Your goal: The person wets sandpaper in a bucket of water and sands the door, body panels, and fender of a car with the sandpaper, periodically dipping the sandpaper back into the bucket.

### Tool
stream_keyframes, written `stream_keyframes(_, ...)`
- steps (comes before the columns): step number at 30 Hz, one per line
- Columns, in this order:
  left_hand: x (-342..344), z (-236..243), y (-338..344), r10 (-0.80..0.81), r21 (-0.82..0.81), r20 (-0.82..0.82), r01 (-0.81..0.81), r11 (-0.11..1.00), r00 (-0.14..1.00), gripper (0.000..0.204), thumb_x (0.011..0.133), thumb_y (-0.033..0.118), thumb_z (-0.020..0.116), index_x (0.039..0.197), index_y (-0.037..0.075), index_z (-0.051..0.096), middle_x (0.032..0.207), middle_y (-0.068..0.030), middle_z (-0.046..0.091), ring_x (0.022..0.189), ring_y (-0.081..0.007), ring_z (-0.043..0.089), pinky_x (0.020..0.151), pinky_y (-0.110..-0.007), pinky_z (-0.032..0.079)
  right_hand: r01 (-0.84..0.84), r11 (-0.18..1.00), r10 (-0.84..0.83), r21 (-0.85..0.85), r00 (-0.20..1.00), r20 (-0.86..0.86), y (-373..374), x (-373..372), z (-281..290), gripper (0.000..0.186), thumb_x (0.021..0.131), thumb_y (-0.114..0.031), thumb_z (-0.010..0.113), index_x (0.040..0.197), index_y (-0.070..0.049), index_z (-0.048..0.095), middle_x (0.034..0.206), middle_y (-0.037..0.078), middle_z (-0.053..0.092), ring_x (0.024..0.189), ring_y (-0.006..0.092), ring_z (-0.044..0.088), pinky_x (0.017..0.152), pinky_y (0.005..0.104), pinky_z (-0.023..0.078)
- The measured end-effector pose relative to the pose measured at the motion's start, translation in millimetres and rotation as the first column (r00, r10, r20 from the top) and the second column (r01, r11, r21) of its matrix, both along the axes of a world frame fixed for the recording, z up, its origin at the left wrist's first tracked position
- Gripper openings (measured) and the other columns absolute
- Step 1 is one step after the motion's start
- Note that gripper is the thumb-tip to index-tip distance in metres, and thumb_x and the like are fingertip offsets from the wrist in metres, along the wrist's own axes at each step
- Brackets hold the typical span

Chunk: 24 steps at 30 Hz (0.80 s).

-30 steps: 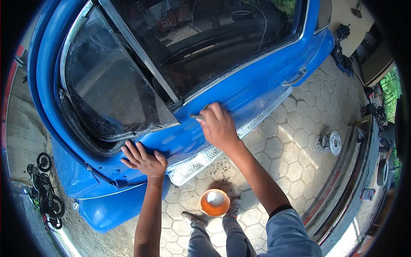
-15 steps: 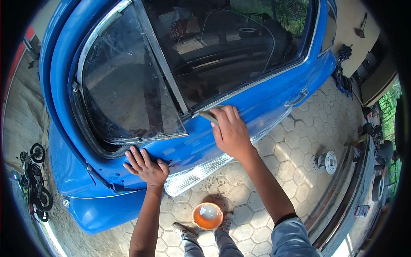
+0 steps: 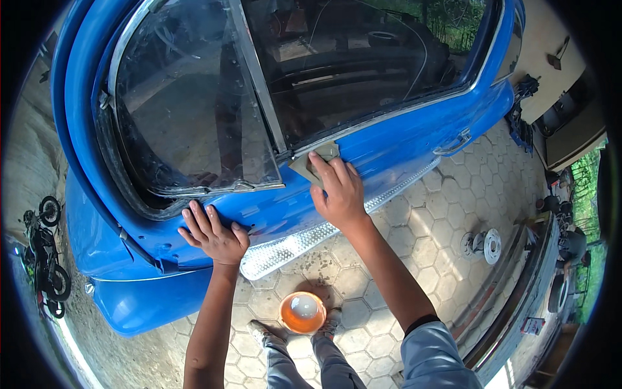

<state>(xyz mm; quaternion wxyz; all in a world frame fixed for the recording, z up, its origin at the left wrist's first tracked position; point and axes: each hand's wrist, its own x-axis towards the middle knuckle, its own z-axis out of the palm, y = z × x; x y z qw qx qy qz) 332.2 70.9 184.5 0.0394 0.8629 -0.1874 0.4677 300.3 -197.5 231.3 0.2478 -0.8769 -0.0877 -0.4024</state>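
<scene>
A blue car door [image 3: 402, 139] fills the middle of the view below its dark windows. My left hand [image 3: 217, 238] rests flat on the door under the small front window, fingers spread, holding nothing. My right hand [image 3: 340, 194] presses a greenish-tan piece of sandpaper [image 3: 302, 168] against the blue paint just below the window trim [image 3: 363, 129]. Its thumb and fingers are bent over the sheet, and part of the sheet is hidden under them.
An orange bucket [image 3: 302, 325] with cloudy liquid stands on the hexagonal paving between my feet. A ridged metal running board [image 3: 278, 256] juts out below the door. A white wheel hub [image 3: 491, 246] sits at right. A motorcycle [image 3: 46, 249] is parked at far left.
My right hand has shifted slightly on the door, and more of the sandpaper now shows beside its fingers. My left hand stays on the door; the view has moved a little.
</scene>
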Motion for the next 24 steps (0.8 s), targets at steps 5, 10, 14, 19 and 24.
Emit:
stream_keyframes(5, 0.7, -0.7, 3.1, -0.003, 0.003, 0.018, 0.003, 1.0, 1.0, 0.068, 0.092, 0.036, 0.038, 0.152, 0.005, 0.028, 0.155, -0.0247, 0.032, 0.146, -0.044, 0.022, 0.117, -0.059, 0.002, -0.176, 0.984, 0.177, 0.03, 0.983, -0.042, -38.3, -5.8, 9.1, 0.061, 0.074, -0.002, 0.064, 0.133, -0.011, 0.058, 0.09, 0.008, 0.056, 0.076, 0.0263, 0.057, 0.073, 0.0382, 0.05)
stream_keyframes(10, -2.3, -5.6, -9.1, -0.011, -0.016, 0.009, 0.012, 1.0, 1.0, 0.068, 0.092, 0.035, 0.038, 0.152, 0.005, 0.027, 0.154, -0.0261, 0.031, 0.146, -0.0439, 0.022, 0.117, -0.059, 0.002, 0.347, 0.927, -0.341, 0.144, 0.938, -0.066, -84.8, -15.7, -7.0, 0.062, 0.077, 0.001, 0.063, 0.138, -0.013, 0.057, 0.087, 0.007, 0.058, 0.075, 0.0281, 0.056, 0.072, 0.0399, 0.049)
stream_keyframes(14, -4.1, 0.2, 3.0, 0.003, 0.015, 0.008, -0.003, 1.0, 1.0, 0.068, 0.092, 0.033, 0.038, 0.153, 0.004, 0.026, 0.155, -0.027, 0.03, 0.146, -0.0445, 0.02, 0.117, -0.059, 0.001, 0.111, 0.962, -0.095, 0.248, 0.993, -0.072, 9.6, -13.0, -8.8, 0.066, 0.08, 0.001, 0.063, 0.143, -0.015, 0.051, 0.087, 0.007, 0.061, 0.075, 0.027, 0.059, 0.076, 0.0382, 0.05)
stream_keyframes(19, -2.3, -4.5, 2.1, -0.004, 0.014, -0.004, 0.004, 1.0, 1.0, 0.068, 0.092, 0.033, 0.038, 0.153, 0.005, 0.025, 0.155, -0.0269, 0.03, 0.146, -0.0446, 0.02, 0.117, -0.059, 0.001, -0.286, 0.956, 0.292, 0.057, 0.93, -0.224, -3.0, -26.0, -12.3, 0.066, 0.081, 0.002, 0.064, 0.143, -0.017, 0.051, 0.083, 0.006, 0.064, 0.077, 0.0237, 0.062, 0.082, 0.0358, 0.049)
stream_keyframes(24, -2.7, 1.5, -3.0, -0.009, -0.001, 0.006, 0.009, 1.0, 1.0, 0.068, 0.093, 0.033, 0.038, 0.153, 0.004, 0.025, 0.155, -0.0269, 0.03, 0.146, -0.0443, 0.02, 0.117, -0.059, 0.001, -0.017, 0.995, 0.035, 0.094, 0.981, -0.19, -79.5, -26.6, 6.1, 0.059, 0.083, 0.008, 0.058, 0.137, -0.017, 0.058, 0.08, 0.005, 0.065, 0.071, 0.0204, 0.06, 0.074, 0.0332, 0.047)
